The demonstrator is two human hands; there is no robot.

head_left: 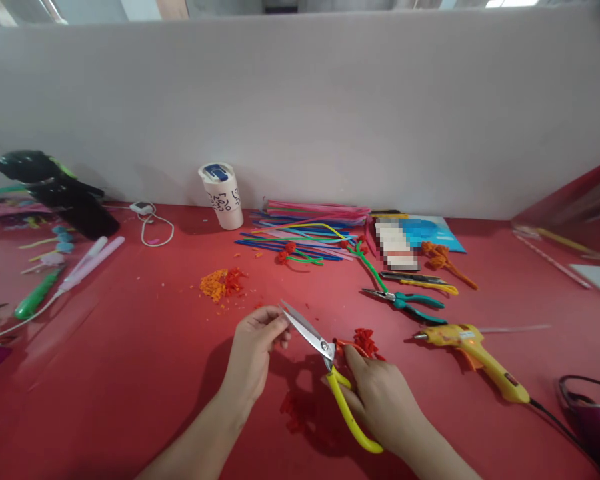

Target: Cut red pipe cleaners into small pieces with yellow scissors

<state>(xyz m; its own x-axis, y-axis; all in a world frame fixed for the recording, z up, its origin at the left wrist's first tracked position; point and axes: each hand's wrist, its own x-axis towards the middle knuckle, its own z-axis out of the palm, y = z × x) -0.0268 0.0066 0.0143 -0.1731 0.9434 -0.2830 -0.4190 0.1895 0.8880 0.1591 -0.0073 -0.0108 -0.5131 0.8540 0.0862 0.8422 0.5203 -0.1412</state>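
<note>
In my right hand [383,403] is a pair of scissors [305,330], one handle yellow and the other red-orange. The blades point up and left, and look nearly closed. My left hand [257,343] is pinched at the blade tips; whatever sits between its thumb and fingers is too small to make out. Red fuzzy pieces [364,341] lie just beyond my right hand. Another red clump [297,412] rests in shadow between my forearms. Farther off, a small heap of orange clippings [213,285] touches some red clippings [234,281].
Pipe cleaners [310,233] in several colours lie by the wall, near a white cup [225,200]. To the right are teal-handled pliers [405,301], a yellow glue gun [480,347] with its cord, and an orange fuzzy stem [445,261]. A pink hair straightener [93,263] lies left.
</note>
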